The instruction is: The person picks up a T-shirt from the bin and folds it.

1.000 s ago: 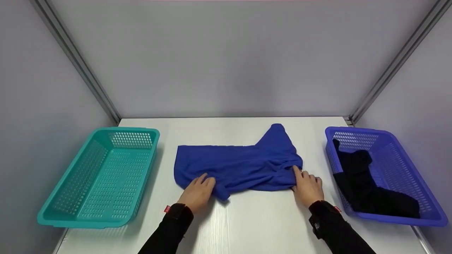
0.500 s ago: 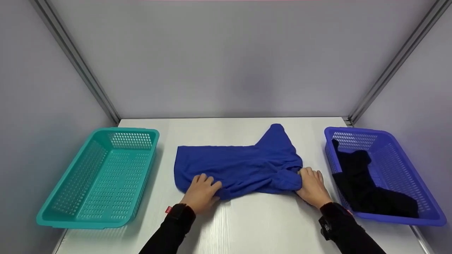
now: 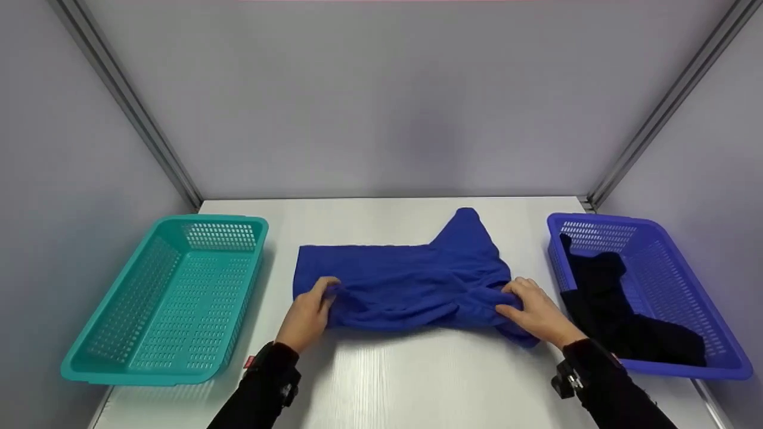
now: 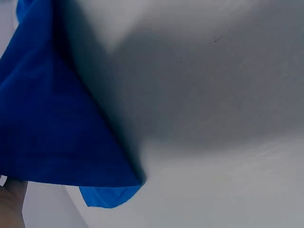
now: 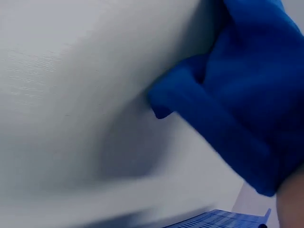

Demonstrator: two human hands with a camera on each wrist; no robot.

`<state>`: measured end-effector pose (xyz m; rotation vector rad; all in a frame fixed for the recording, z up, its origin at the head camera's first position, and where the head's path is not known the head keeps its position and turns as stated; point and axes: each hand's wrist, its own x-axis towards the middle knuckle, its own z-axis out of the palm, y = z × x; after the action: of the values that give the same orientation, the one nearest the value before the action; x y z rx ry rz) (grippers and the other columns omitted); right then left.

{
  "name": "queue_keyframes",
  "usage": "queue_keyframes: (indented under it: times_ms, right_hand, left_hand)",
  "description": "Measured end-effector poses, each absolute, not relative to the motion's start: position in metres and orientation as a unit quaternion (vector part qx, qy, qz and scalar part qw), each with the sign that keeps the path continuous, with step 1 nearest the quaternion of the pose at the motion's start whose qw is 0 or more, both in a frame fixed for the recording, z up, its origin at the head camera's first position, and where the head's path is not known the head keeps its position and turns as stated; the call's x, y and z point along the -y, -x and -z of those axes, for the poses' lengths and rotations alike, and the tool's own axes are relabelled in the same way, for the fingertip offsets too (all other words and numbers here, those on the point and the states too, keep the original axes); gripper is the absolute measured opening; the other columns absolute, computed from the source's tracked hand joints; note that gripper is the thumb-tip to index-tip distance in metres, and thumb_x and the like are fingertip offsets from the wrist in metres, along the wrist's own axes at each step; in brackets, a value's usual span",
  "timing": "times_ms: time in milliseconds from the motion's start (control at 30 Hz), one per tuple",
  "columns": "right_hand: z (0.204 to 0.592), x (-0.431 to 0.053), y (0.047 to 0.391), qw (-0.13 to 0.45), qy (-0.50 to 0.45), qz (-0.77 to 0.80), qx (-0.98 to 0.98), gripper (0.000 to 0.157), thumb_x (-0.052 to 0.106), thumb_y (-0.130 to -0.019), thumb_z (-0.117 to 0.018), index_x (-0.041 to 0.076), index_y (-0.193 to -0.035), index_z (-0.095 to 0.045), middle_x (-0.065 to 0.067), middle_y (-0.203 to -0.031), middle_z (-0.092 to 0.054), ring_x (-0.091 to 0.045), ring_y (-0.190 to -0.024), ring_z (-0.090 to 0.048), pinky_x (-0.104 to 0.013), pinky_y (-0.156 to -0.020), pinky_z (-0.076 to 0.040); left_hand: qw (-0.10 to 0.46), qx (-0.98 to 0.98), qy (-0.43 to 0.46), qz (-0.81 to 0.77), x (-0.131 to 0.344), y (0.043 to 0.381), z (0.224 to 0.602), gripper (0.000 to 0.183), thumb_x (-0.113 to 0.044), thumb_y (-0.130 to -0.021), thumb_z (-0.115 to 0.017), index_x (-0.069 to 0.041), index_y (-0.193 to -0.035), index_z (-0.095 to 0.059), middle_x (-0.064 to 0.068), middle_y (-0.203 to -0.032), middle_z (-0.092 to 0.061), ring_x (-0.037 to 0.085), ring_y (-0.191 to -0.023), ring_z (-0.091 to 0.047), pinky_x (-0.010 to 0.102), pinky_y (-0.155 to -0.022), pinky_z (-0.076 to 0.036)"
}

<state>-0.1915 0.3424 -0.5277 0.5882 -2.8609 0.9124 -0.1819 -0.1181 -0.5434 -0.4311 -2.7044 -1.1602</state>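
A blue garment [image 3: 399,280] lies folded lengthwise on the white table, one pointed part sticking up at its far right. My left hand [image 3: 307,313] pinches its near edge at the left end. At the right end my right hand [image 3: 539,310] grips the near corner between thumb and fingers. In the left wrist view the blue cloth [image 4: 61,118] hangs lifted off the tabletop, with a bit of the left hand [image 4: 12,204] at the lower left corner. The right wrist view has a raised fold of the cloth [image 5: 223,109] beside part of the right hand [image 5: 290,199].
To the left stands a teal perforated basket [image 3: 164,378] with nothing in it. A purple basket [image 3: 661,286] at the right holds black cloth [image 3: 620,322]. Grey-white panels [image 3: 393,101] enclose the table [image 3: 405,387] at the back and sides.
My left hand has moved left along the near edge and now pinches it. The right hand has shifted right, and the garment's near right corner has come out toward me.
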Motion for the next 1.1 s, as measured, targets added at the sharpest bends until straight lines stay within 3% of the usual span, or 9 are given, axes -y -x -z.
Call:
queue_keyframes:
  times_ms: [133, 333, 467, 567, 700, 800, 933, 1000, 1100]
  right_hand:
    - [0.528, -0.344, 0.189, 0.100, -0.263, -0.310, 0.908, 0.036, -0.010, -0.073, -0.079, 0.013, -0.083, -0.053, 0.012, -0.081, -0.048, -0.006, -0.075, -0.048, -0.025, -0.066, -0.040]
    - [0.535, -0.339, 0.177, 0.054, -0.349, -0.239, 0.904, 0.037, -0.012, -0.068, -0.075, 0.014, -0.083, -0.054, 0.011, -0.079, -0.050, -0.005, -0.072, -0.048, -0.026, -0.062, -0.043]
    - [0.546, -0.331, 0.164, -0.017, -0.390, -0.185, 0.902, 0.028, -0.004, -0.074, -0.075, 0.013, -0.086, -0.056, -0.004, -0.108, -0.070, -0.021, -0.099, -0.068, -0.041, -0.084, -0.057]
    - [0.552, -0.327, 0.157, -0.094, -0.380, -0.179, 0.903, 0.027, 0.017, -0.087, -0.077, 0.015, -0.080, -0.051, -0.015, -0.133, -0.066, -0.037, -0.124, -0.062, -0.054, -0.100, -0.051]
    - [0.559, -0.327, 0.152, -0.160, -0.323, -0.213, 0.908, 0.027, 0.039, -0.100, -0.064, 0.021, -0.083, -0.054, -0.014, -0.141, -0.062, -0.042, -0.134, -0.053, -0.060, -0.106, -0.044]
    - [0.565, -0.331, 0.150, -0.147, -0.312, -0.220, 0.913, 0.007, 0.022, -0.102, -0.063, 0.016, -0.104, -0.060, -0.013, -0.141, -0.060, -0.039, -0.133, -0.053, -0.061, -0.106, -0.042]
    - [0.574, -0.335, 0.146, -0.109, -0.306, -0.166, 0.931, 0.052, 0.012, -0.090, -0.076, 0.004, -0.137, -0.054, -0.012, -0.141, -0.054, -0.036, -0.132, -0.052, -0.070, -0.104, -0.039]
    - [0.578, -0.335, 0.146, -0.090, -0.287, -0.134, 0.944, 0.059, 0.015, -0.087, -0.080, 0.004, -0.140, -0.055, -0.011, -0.136, -0.054, -0.035, -0.130, -0.052, -0.074, -0.103, -0.036]
    - [0.584, -0.330, 0.148, -0.043, -0.249, -0.102, 0.962, 0.048, 0.016, -0.087, -0.081, 0.004, -0.130, -0.062, -0.009, -0.122, -0.057, -0.033, -0.121, -0.058, -0.073, -0.105, -0.035]
  left_hand:
    - [0.101, 0.899, 0.114, 0.410, 0.133, 0.182, 0.541, 0.015, 0.002, -0.101, -0.056, -0.003, -0.113, -0.065, 0.017, -0.107, -0.074, 0.032, -0.100, -0.071, 0.049, -0.085, -0.056]
    - [0.072, 0.901, 0.084, 0.419, 0.147, 0.177, 0.545, 0.012, 0.001, -0.102, -0.053, -0.005, -0.110, -0.061, 0.016, -0.104, -0.071, 0.027, -0.093, -0.067, 0.047, -0.082, -0.053]
    - [0.035, 0.910, 0.101, 0.401, 0.149, 0.172, 0.551, 0.015, 0.004, -0.098, -0.056, -0.009, -0.102, -0.062, 0.008, -0.099, -0.070, 0.018, -0.083, -0.059, 0.042, -0.078, -0.050]
    - [0.013, 0.917, 0.102, 0.385, 0.151, 0.169, 0.556, 0.018, 0.005, -0.092, -0.058, -0.013, -0.094, -0.062, 0.002, -0.090, -0.067, 0.015, -0.077, -0.056, 0.038, -0.074, -0.049]
    - [-0.027, 0.919, 0.110, 0.377, 0.156, 0.167, 0.560, 0.017, 0.003, -0.090, -0.057, -0.015, -0.087, -0.058, -0.002, -0.079, -0.058, 0.014, -0.070, -0.051, 0.034, -0.068, -0.045]
    - [-0.071, 0.917, 0.119, 0.375, 0.158, 0.166, 0.564, 0.015, 0.002, -0.089, -0.056, -0.014, -0.088, -0.057, -0.003, -0.076, -0.054, 0.014, -0.068, -0.050, 0.033, -0.066, -0.043]
    - [-0.112, 0.924, 0.126, 0.343, 0.158, 0.162, 0.569, 0.012, -0.001, -0.091, -0.057, -0.013, -0.094, -0.057, -0.001, -0.075, -0.052, 0.016, -0.067, -0.050, 0.035, -0.065, -0.042]
    - [-0.116, 0.931, 0.132, 0.320, 0.156, 0.160, 0.569, 0.010, -0.003, -0.093, -0.058, -0.012, -0.097, -0.057, 0.000, -0.075, -0.053, 0.018, -0.067, -0.050, 0.037, -0.065, -0.044]
    - [-0.111, 0.937, 0.146, 0.298, 0.150, 0.159, 0.568, 0.009, -0.004, -0.096, -0.057, -0.011, -0.101, -0.055, 0.002, -0.072, -0.053, 0.020, -0.065, -0.050, 0.041, -0.063, -0.045]
